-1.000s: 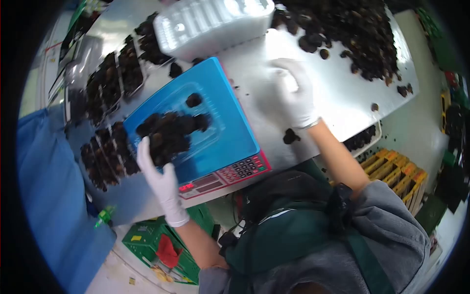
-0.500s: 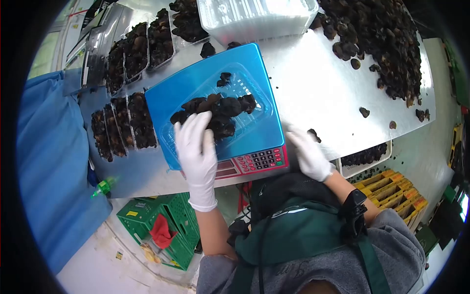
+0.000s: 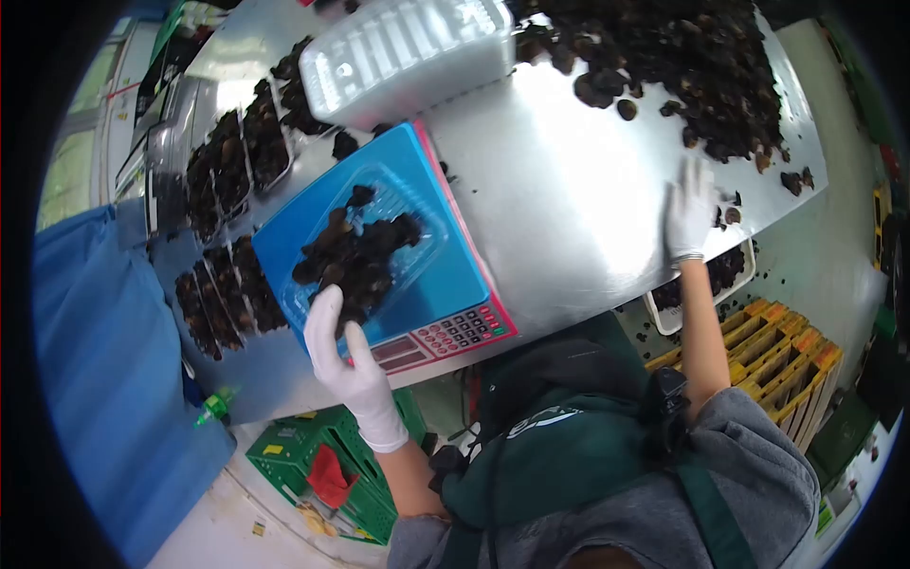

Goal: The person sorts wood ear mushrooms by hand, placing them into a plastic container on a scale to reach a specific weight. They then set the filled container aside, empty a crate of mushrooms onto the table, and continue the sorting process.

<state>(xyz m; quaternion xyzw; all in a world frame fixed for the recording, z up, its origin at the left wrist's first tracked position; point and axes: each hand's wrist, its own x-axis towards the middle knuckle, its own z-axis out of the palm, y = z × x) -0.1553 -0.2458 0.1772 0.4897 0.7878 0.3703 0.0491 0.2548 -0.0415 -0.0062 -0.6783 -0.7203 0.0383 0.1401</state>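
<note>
Both my hands wear white gloves. My left hand (image 3: 349, 365) is at the near edge of a clear plastic tray (image 3: 398, 194), thumb and fingers apart, close to the dark mushroom-like pieces (image 3: 355, 256) inside it. The tray rests on a blue-topped scale (image 3: 441, 289) with a red-edged keypad. My right hand (image 3: 692, 213) stretches over the metal table, fingers extended, just short of a large heap of similar dark pieces (image 3: 720, 104). A few loose pieces (image 3: 732, 216) lie beside that hand.
A stack of clear trays (image 3: 412, 66) stands behind the scale. Filled trays (image 3: 227, 294) line the left side. Below the table are green crates (image 3: 379, 474), a white bin (image 3: 668, 318) of dark pieces and yellow pallets (image 3: 777, 356). A blue cloth (image 3: 104, 360) hangs at left.
My right hand has moved from beside the scale out towards the large heap. My left hand has drawn back slightly from the tray's pieces, and the view has shifted.
</note>
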